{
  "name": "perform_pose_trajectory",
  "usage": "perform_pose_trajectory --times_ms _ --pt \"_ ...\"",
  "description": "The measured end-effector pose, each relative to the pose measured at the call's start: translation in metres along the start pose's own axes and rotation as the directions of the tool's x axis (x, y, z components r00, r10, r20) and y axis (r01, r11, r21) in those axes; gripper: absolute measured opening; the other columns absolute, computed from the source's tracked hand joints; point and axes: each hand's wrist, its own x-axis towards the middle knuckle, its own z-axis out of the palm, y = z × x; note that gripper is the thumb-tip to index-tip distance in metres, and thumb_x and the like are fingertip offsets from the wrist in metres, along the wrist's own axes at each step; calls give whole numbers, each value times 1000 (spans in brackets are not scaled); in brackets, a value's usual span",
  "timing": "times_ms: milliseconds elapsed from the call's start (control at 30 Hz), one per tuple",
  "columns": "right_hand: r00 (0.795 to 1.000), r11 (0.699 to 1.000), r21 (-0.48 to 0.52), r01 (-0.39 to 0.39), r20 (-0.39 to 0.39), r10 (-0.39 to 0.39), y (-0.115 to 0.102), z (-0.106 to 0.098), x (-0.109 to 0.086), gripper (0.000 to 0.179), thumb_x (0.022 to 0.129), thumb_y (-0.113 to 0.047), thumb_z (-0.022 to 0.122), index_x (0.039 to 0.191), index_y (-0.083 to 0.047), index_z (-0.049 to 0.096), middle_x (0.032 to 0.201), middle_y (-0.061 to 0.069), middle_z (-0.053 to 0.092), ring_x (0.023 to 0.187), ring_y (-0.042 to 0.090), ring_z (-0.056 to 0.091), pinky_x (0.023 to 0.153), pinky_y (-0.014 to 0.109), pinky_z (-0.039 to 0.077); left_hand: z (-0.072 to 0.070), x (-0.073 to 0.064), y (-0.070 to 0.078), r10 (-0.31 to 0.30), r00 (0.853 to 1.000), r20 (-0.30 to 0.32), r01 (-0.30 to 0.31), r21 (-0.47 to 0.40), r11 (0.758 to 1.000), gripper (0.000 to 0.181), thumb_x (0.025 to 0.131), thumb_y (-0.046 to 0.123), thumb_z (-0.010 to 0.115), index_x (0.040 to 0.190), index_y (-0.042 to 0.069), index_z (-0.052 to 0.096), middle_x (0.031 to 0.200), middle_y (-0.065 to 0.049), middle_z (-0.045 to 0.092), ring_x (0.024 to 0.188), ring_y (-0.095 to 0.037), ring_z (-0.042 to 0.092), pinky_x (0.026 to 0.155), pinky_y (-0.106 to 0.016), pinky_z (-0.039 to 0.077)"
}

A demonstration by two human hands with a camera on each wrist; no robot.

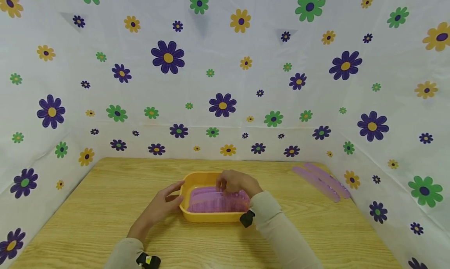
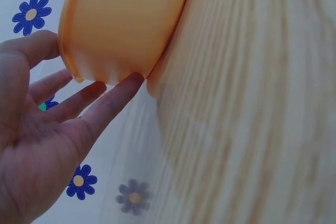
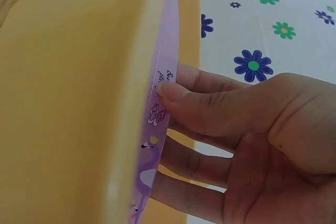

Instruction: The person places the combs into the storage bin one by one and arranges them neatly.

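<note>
In the head view, an orange-yellow plastic tray (image 1: 218, 217) sits on the wooden table. Inside lie purple combs (image 1: 211, 205), their long rows of fine teeth facing the near side. My left hand (image 1: 162, 203) is at the tray's left end; its fairly straight fingers (image 2: 86, 100) touch the outer wall and rim. My right hand (image 1: 236, 182) reaches over the tray. In the right wrist view it pinches a purple comb (image 3: 149, 156) with a printed swan and bow, thumb on the printed face, other fingers behind it. The tray wall hides part of that comb.
Two more purple combs (image 1: 318, 183) lie side by side at the table's right back edge. White cloth (image 1: 211, 85) with printed flowers rises behind the table (image 1: 105, 206) and along both sides. Each wrist carries a black strap device (image 1: 247, 218).
</note>
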Motion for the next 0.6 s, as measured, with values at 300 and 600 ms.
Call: perform_pose_trajectory --times_ms 300,600 --pt "1000 1000 8 -10 -6 10 1 4 2 18 91 4 72 93 -14 75 94 5 70 72 14 58 64 23 53 0 1 -1 -6 1000 -9 6 13 1000 61 106 21 58 161 7 34 163 -28 32 139 -47 52 95 -31 62" --pt "999 999 22 -45 12 45 3 7 4 21 91 4 72 93 -16 75 94 2 68 79 16 58 69 25 54 2 2 -3 -25 999 -23 26 17 1000 60 106 17 58 161 9 35 163 -26 34 139 -47 53 95 -32 62"
